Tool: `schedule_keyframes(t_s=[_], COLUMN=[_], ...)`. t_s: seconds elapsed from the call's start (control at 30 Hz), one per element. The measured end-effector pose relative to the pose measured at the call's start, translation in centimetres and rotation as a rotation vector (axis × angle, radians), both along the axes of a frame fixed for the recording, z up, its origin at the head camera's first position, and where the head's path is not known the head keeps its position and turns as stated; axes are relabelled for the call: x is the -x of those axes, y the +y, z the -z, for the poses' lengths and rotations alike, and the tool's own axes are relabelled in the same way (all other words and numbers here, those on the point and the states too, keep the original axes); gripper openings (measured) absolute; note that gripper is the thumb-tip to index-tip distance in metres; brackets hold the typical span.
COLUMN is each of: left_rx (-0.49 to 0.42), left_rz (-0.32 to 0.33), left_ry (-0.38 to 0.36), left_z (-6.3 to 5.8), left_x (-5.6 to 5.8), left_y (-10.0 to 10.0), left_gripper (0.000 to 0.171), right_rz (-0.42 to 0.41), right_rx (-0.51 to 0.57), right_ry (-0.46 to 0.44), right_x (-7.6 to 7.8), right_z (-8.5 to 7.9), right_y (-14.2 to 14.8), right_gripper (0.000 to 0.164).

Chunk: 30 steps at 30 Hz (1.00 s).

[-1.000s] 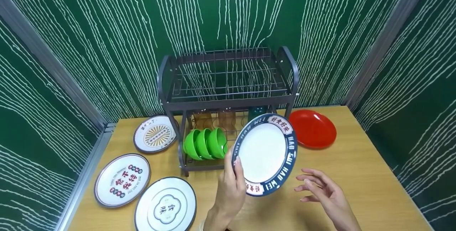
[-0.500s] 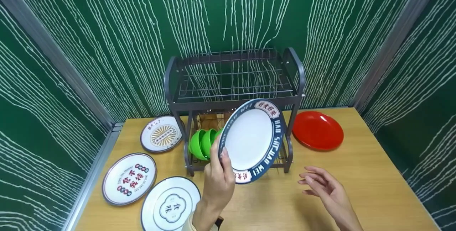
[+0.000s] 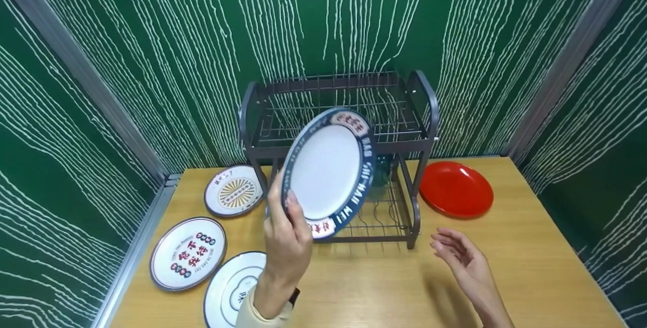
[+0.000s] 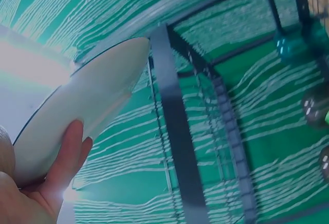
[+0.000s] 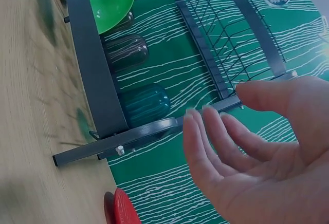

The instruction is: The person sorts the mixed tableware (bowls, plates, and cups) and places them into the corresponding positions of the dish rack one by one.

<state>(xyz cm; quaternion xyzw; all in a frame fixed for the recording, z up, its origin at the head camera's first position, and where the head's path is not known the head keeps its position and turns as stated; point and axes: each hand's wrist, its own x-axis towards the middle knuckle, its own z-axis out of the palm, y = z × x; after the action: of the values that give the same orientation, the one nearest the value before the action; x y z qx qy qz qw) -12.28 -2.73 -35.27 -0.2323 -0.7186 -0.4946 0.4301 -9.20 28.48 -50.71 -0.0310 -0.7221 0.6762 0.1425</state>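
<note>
My left hand (image 3: 288, 244) pinches a white plate (image 3: 326, 171) with a dark blue lettered rim by its lower left edge, thumb on the front and fingers behind. Tilted upright, the plate overlaps the front of the dark two-tier dish rack (image 3: 343, 145) in the head view. From the left wrist, the plate's pale underside (image 4: 92, 95) shows close to the rack's upper bar (image 4: 177, 126). My right hand (image 3: 465, 265) hovers over the table at the right with loosely bent fingers and holds nothing. On the rack's lower tier, green bowls (image 5: 110, 8) and a teal glass (image 5: 146, 103) show in the right wrist view.
Three patterned white plates lie at the left: one with a sunburst (image 3: 222, 204), one with red characters (image 3: 177, 262), one with a blue outline (image 3: 222, 280). A red plate (image 3: 455, 189) lies right of the rack. Green walls (image 3: 167, 55) enclose the wooden table (image 3: 364, 287).
The left hand has carried the blue-rimmed plate up and leftward, from in front of the rack's lower right to its upper tier. The right hand stays nearly in place. The view has shifted slightly.
</note>
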Motion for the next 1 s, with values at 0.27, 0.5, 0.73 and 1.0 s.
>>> schedule_keyframes(t_s=[0.27,0.5,0.73,1.0], left_rx=[-0.006,-0.005,-0.009,-0.005], left_rz=[-0.062,-0.119,-0.142,-0.155], left_ry=[0.035,0.083,0.079,0.1], left_z=[-2.2,-3.5,-4.1,-4.6], left_x=[0.5,1.0,1.2,1.8], left_y=[-1.6,-2.2,-2.3,-2.4], left_gripper=[0.045,0.041,0.043,0.043], right_rz=[0.037,-0.002,-0.035,-0.069], right_rx=[-0.022,0.009,-0.025,-0.062], right_ry=[0.056,0.055,-0.008,-0.07], right_x=[2.4,4.2,5.7,7.4], right_z=[0.6,0.7,0.7,0.2], right_y=[-0.3,-0.8,-1.3,-2.1], right_gripper=[0.044,0.051,0.063,0.074])
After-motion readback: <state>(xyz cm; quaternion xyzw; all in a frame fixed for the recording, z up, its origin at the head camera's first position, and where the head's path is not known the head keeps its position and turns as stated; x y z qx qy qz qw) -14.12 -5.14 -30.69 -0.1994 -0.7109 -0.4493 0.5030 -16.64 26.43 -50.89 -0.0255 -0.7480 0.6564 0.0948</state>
